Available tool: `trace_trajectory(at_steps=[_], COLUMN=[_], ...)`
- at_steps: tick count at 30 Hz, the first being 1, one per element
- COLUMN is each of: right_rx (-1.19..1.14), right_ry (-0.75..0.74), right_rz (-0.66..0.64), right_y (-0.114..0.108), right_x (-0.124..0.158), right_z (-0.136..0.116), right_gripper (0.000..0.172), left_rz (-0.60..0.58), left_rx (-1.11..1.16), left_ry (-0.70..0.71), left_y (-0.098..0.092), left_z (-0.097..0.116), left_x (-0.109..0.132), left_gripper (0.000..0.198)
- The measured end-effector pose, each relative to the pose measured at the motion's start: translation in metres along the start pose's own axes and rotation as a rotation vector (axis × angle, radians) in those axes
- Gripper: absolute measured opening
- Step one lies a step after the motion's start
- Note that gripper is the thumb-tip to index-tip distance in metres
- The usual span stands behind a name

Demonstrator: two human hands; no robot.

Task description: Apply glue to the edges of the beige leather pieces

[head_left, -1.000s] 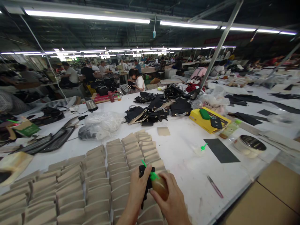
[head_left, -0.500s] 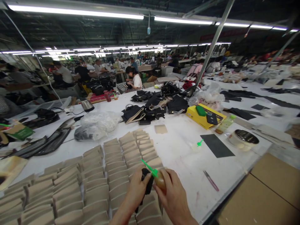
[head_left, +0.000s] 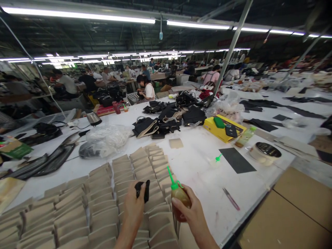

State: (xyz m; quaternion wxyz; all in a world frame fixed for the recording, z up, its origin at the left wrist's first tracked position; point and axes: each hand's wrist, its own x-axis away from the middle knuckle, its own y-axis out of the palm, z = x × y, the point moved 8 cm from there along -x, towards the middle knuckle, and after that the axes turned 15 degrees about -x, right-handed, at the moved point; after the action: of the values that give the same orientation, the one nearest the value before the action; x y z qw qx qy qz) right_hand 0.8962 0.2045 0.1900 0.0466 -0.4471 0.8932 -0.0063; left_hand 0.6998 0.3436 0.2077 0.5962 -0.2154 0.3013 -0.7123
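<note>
My left hand (head_left: 134,204) is closed on a small black piece of material (head_left: 143,191), its fingers mostly hidden behind it. To the right, my right hand (head_left: 191,211) wraps round a squeeze bottle (head_left: 181,199) of brownish liquid with a green nozzle (head_left: 170,175). The bottle stands nearly upright in my grip, its tip pointing up and slightly left, apart from the black piece. Beneath both hands lie overlapping rows of beige pieces (head_left: 103,204), spread over the near left of the white table (head_left: 199,180).
Tweezers (head_left: 230,199), a dark grey sheet (head_left: 237,160) and a round tin (head_left: 265,154) lie to the right. Farther back are a yellow box (head_left: 223,128), black bags (head_left: 166,119) and a clear plastic bag (head_left: 106,138). Cardboard (head_left: 290,211) borders the table's right edge. Several people sit beyond.
My hands have moved apart. The black piece went left and up in my left hand; the bottle, earlier tilted with its nozzle over that piece, has turned upright in my right hand.
</note>
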Motion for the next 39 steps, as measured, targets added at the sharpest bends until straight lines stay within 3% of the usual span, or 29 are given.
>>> trace_trajectory(at_steps=[3, 8, 11, 21, 30, 39], right_rx=[-0.025, 0.018, 0.081, 0.27, 0.457, 0.535], right_ry=[-0.004, -0.038, -0.063, -0.213, -0.302, -0.319], right_rz=[-0.022, -0.035, -0.019, -0.04, -0.015, -0.027], right_y=[0.007, 0.01, 0.009, 0.01, 0.014, 0.011], right_x=[0.002, 0.006, 0.008, 0.016, 0.017, 0.015], right_z=[-0.003, -0.007, -0.01, -0.026, -0.024, -0.019], right_gripper=[0.04, 0.038, 0.037, 0.043, 0.044, 0.042], left_rz=[-0.165, -0.058, -0.071, -0.132, -0.139, -0.106], left_rx=[0.123, 0.068, -0.044, -0.068, -0.006, -0.014], left_ry=[0.121, 0.375, 0.451, 0.456, 0.244, 0.247], left_y=[0.023, 0.021, 0.024, 0.032, 0.046, 0.049], left_z=[0.029, 0.075, 0.087, 0.094, 0.075, 0.076], left_x=[0.013, 0.032, 0.035, 0.031, 0.025, 0.029], left_gripper=[0.03, 0.019, 0.017, 0.014, 0.009, 0.012])
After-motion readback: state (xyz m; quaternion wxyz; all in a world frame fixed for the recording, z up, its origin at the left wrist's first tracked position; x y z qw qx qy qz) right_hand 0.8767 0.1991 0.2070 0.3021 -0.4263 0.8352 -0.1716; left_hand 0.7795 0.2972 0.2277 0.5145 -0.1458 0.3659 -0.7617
